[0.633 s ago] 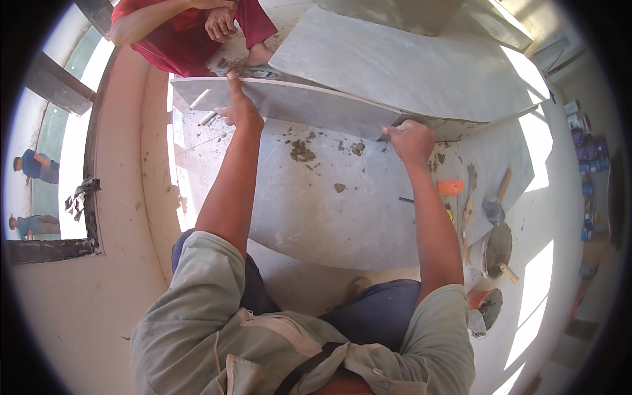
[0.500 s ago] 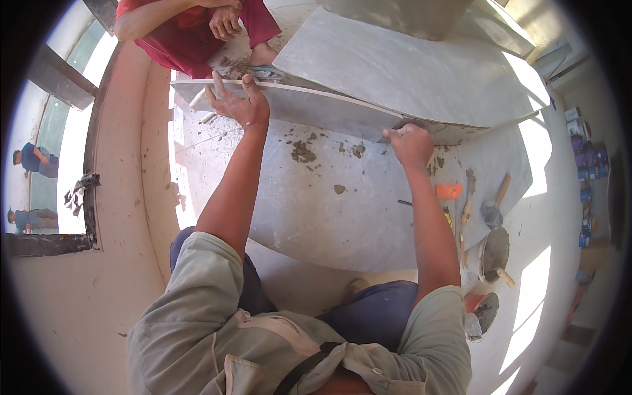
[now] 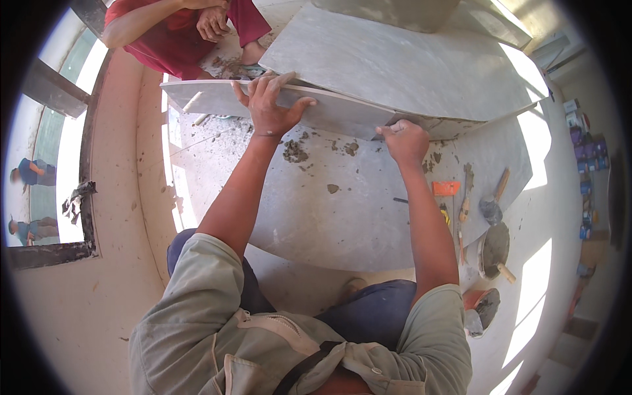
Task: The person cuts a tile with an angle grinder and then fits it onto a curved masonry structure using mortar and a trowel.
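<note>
Item: large grey floor tile (image 3: 217,99), tilted on edge, not yet laid flat. Left hand (image 3: 268,105) spread over its upper edge, fingers curled on it; right hand (image 3: 405,139) clenched on the same tile's right end. Below the hands: laid tile (image 3: 349,210), flecked with mortar lumps. Right of the right hand: orange tool (image 3: 446,188), trowels (image 3: 490,207). Beyond the hands: second laid tile (image 3: 408,62), another person in red (image 3: 178,39). Far right: stacked blue and purple packages (image 3: 586,164), print unreadable.

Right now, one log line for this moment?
left hand: gripping tile top edge | right hand: on its lower edge | tile: tilted
</note>
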### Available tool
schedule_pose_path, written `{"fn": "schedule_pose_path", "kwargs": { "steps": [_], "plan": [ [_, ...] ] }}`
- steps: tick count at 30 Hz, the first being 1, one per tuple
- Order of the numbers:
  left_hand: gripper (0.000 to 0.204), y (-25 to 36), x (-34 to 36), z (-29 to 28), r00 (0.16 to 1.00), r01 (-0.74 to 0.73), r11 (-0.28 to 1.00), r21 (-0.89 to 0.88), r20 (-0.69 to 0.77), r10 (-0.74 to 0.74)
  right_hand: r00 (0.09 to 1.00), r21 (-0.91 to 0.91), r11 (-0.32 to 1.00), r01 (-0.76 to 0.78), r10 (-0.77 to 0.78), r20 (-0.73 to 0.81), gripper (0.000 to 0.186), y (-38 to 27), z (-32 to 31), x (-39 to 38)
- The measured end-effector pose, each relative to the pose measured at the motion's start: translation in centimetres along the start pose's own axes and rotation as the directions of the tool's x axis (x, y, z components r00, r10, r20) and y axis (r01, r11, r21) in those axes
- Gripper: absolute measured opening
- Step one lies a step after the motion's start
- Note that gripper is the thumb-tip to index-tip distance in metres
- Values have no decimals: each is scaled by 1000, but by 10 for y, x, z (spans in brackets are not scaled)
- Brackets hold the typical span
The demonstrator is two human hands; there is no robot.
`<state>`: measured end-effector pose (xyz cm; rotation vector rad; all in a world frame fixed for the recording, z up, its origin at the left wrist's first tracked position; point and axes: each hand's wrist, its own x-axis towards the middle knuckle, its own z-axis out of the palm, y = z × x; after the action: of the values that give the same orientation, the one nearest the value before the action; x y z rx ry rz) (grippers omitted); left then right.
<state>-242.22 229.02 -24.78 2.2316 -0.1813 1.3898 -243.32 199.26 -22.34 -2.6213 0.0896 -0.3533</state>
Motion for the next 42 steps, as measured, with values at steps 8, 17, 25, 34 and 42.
{"fn": "schedule_pose_path", "kwargs": {
  "steps": [8, 17, 25, 34, 42],
  "plan": [
    [62, -4, 3, -12, 998, -11, 1000, -7, 66, 11, 999, 28, 999, 45, -45, -9, 34, 8, 7, -2],
    [50, 6, 11, -35, 944, -92, 994, 52, 322, 71, 982, -116, 993, 38, -15, 190, 33, 37, -44, -32],
    [30, 15, 34, -61, 686, -91, 984, 153, 726, -49, 910, -377, 828, -415, 368, -193, 41, 261, -125, -61],
    [20, 4, -2, -77, 664, -215, 976, 32, 738, 122, 876, -462, 762, -454, 477, -74, 35, 310, -95, -59],
    [20, -7, 11, -100, 692, -94, 995, 41, 721, 36, 954, 295, 907, -300, 289, 81, 46, 150, -101, -103]
  ]
}}
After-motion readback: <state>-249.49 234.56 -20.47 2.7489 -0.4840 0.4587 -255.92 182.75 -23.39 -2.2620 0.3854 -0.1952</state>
